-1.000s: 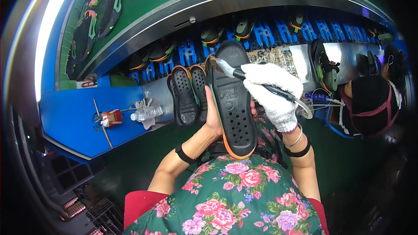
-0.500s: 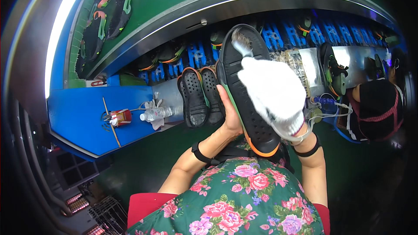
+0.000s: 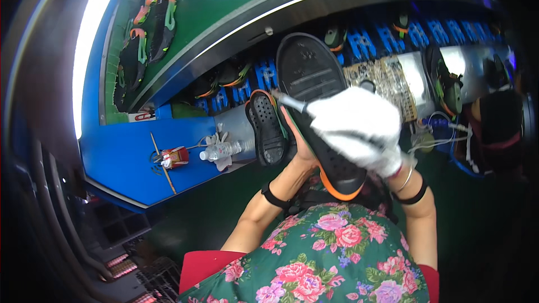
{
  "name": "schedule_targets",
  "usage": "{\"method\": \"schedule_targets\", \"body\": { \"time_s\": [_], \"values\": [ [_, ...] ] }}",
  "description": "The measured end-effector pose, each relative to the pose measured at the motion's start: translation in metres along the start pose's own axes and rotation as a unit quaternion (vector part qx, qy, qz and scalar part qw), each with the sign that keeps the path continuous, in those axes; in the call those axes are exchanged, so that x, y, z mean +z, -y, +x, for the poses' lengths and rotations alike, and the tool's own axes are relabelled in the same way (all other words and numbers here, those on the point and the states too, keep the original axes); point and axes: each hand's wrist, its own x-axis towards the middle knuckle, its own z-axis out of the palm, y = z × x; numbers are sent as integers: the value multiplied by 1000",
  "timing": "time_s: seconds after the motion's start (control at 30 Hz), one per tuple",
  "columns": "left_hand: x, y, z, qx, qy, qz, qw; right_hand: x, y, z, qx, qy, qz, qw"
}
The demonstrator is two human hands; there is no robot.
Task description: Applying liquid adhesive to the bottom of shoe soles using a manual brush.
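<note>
My bare left hand [image 3: 301,145] grips a black shoe sole [image 3: 310,64] by its left side. The sole's perforated inner face is up, and an orange rim shows at the end near me. In a white glove, my right hand [image 3: 359,129] is closed round a small brush [image 3: 291,101]. Its bristle end lies at the sole's left edge, about midway along; whether it touches is hard to tell. The glove hides part of the sole's right half. Just left of my left hand stand two more perforated black soles [image 3: 266,129], the second mostly covered.
Blue holders [image 3: 362,47] carrying some shoes line the bench's far side, below a green belt [image 3: 236,8] with shoe uppers [image 3: 164,28]. A plastic bottle [image 3: 220,151] and red box [image 3: 176,157] stand on the blue tabletop [image 3: 123,140]. Another person [image 3: 499,123] sits at right.
The brush has moved from the sole's far end down to its left edge, my right hand coming nearer. My left hand keeps its hold. The whole view has shifted slightly.
</note>
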Motion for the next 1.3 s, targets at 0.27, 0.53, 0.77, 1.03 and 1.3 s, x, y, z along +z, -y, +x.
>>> {"method": "schedule_targets", "body": {
  "time_s": [0.27, 0.53, 0.77, 1.03, 1.3],
  "values": [
    [-12, -8, -1, -65, -34, 9, 997, 0, 8, 4, -68, -50, -41, 996],
    [-17, -11, -2, -95, -30, 20, 995, 7, 4, -3, -75, -75, -22, 994],
    [-25, -23, -3, -101, 2, 3, 995, -2, -9, -8, -77, -57, 27, 995],
    [-24, -33, -2, -92, -120, 56, 987, -6, -4, -12, -72, -23, 81, 994],
    [12, -31, 20, -167, -52, 128, 976, 4, 8, -27, -44, 5, 72, 996]
  ]
}}
